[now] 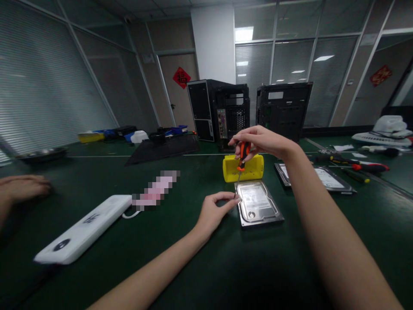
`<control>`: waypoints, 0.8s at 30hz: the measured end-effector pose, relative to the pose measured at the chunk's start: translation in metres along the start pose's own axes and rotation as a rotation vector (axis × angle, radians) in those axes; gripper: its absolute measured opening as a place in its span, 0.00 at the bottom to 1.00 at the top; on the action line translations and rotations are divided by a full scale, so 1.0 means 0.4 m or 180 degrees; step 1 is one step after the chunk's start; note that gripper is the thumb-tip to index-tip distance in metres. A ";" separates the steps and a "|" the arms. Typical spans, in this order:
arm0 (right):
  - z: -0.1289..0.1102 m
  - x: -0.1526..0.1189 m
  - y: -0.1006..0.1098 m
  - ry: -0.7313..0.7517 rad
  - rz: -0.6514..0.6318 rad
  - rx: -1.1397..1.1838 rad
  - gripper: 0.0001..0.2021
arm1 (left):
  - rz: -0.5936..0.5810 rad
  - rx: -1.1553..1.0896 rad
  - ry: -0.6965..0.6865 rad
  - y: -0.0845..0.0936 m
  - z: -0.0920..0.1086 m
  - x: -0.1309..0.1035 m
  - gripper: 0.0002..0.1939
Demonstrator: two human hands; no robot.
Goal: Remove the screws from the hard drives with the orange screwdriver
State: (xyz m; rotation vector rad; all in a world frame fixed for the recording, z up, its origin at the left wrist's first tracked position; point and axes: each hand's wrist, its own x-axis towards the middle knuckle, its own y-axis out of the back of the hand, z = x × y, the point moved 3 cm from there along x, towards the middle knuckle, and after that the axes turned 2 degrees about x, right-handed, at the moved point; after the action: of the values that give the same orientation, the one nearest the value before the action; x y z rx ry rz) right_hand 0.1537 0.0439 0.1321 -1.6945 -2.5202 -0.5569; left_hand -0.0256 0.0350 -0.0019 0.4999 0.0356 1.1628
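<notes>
My right hand (253,142) grips the orange and black handle of a screwdriver (244,156), held upright with its thin shaft pointing down. The shaft's tip meets the left edge of a silver hard drive (258,202) lying flat on the table, label side up. My left hand (217,211) has thumb and forefinger closed in a pinch around the tip, touching the drive's edge. What the pinch holds is too small to make out. Just behind the drive stands a yellow bin (229,170) with a few tiny pieces inside.
More hard drives (329,177) lie to the right, near pliers (371,167) and a green-handled tool (356,175). Two black computer cases (232,112) stand behind. Left are a white power bank (87,226) with a cable and another person's hand (26,187).
</notes>
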 end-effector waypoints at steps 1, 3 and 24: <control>0.000 0.000 0.000 0.0008 -0.0010 -0.0004 0.14 | -0.0003 -0.0007 -0.0007 0.000 0.000 0.000 0.13; 0.000 0.000 0.000 0.0005 -0.0011 -0.0022 0.14 | -0.0018 -0.0010 -0.0030 0.001 -0.001 0.000 0.12; -0.014 -0.014 0.011 0.0060 0.0364 -0.0009 0.14 | -0.0242 0.0203 -0.0514 -0.001 0.005 -0.005 0.10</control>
State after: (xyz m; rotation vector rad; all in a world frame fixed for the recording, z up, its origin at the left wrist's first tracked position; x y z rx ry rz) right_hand 0.1591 0.0385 0.1372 -1.8111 -2.3923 -0.5647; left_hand -0.0255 0.0324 -0.0009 0.6425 -0.0475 1.0466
